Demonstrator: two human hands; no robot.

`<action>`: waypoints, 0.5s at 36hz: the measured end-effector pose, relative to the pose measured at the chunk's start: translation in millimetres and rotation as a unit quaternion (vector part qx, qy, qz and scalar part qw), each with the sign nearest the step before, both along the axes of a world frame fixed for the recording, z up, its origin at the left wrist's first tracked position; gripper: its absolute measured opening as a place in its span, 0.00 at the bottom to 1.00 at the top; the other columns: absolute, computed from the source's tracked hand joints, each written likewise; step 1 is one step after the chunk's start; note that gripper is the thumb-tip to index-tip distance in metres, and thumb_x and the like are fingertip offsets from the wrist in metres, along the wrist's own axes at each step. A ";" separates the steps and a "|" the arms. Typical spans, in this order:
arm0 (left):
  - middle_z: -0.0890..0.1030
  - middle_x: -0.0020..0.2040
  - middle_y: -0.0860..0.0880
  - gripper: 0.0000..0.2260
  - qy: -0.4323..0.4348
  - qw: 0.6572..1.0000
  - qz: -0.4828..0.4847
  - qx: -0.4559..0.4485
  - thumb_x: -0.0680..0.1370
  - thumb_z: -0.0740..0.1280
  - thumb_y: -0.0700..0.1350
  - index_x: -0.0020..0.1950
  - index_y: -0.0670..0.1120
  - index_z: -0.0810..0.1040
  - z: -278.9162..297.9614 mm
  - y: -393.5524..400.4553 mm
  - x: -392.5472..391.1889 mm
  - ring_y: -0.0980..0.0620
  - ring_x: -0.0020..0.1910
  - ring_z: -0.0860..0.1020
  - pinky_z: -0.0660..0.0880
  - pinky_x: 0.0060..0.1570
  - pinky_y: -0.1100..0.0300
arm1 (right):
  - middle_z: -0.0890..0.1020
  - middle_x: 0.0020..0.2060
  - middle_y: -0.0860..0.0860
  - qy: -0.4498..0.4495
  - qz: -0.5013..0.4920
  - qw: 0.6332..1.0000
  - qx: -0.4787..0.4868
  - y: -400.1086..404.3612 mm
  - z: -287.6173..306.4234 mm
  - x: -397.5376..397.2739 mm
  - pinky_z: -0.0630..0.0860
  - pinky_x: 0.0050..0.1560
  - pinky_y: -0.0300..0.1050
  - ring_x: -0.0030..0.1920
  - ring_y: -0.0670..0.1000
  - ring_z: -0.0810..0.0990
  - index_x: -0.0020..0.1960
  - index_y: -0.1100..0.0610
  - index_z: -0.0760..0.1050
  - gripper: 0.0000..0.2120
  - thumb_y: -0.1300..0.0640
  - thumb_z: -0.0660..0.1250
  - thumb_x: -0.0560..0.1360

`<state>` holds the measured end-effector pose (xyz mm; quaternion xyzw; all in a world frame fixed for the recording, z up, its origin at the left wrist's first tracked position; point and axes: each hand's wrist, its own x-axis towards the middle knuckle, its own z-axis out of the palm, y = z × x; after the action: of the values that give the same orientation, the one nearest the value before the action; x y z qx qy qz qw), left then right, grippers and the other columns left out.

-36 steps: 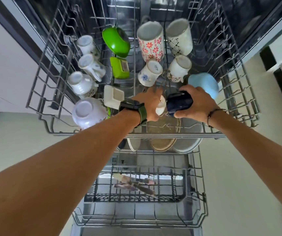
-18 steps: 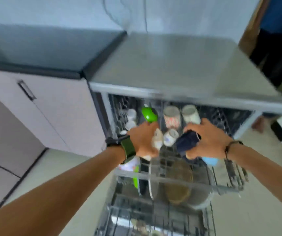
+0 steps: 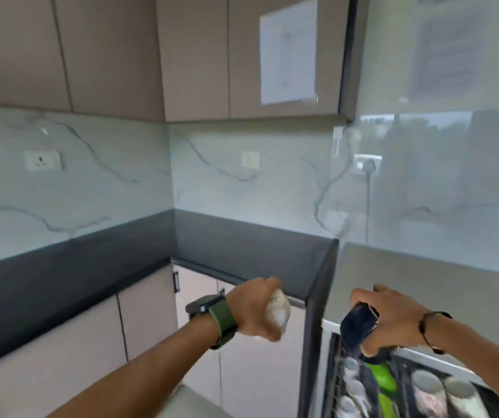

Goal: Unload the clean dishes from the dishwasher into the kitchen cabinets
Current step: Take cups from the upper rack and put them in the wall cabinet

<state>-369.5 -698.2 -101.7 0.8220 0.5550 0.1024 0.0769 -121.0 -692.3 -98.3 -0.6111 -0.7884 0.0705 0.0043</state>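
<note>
Gripping a small white ceramic cup, the left hand curled round it above the pale lower cabinets. Beside it, the right hand clasped a dark blue glossy cup over the dishwasher's wire rack.

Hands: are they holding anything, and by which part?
Left hand grips a small white cup round its body; right hand grips a dark blue cup round its side.

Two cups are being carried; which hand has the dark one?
The right hand grips the dark navy cup, over the open dishwasher rack. The left hand, the one with the green watch strap, holds a pale whitish cup.
</note>
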 end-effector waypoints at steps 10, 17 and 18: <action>0.76 0.58 0.47 0.23 0.030 0.999 0.040 -0.012 0.69 0.73 0.47 0.60 0.45 0.69 71.8 3.4 -150.8 0.45 0.55 0.77 0.75 0.48 0.57 | 0.71 0.48 0.47 0.067 0.020 0.997 -0.014 39.3 80.5 -143.5 0.78 0.38 0.41 0.46 0.49 0.76 0.51 0.43 0.68 0.26 0.49 0.76 0.57; 0.74 0.52 0.50 0.24 -0.007 0.998 0.048 -0.028 0.70 0.73 0.46 0.62 0.43 0.69 77.9 56.2 -210.5 0.50 0.50 0.73 0.71 0.39 0.65 | 0.75 0.47 0.52 0.091 0.038 0.995 -0.006 101.6 95.0 -215.9 0.73 0.34 0.44 0.43 0.52 0.76 0.53 0.48 0.65 0.27 0.50 0.76 0.60; 0.74 0.51 0.50 0.26 -0.013 0.998 0.058 -0.027 0.70 0.74 0.46 0.62 0.43 0.68 75.9 70.0 -218.2 0.50 0.49 0.72 0.70 0.40 0.64 | 0.76 0.47 0.52 0.090 0.043 0.995 0.000 116.4 92.1 -224.4 0.73 0.37 0.45 0.44 0.52 0.77 0.52 0.48 0.65 0.27 0.49 0.77 0.60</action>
<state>-587.7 -628.2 -25.8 0.7849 0.6029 0.1020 0.1000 -345.4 -575.9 -6.2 -0.5677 -0.8105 0.1249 0.0722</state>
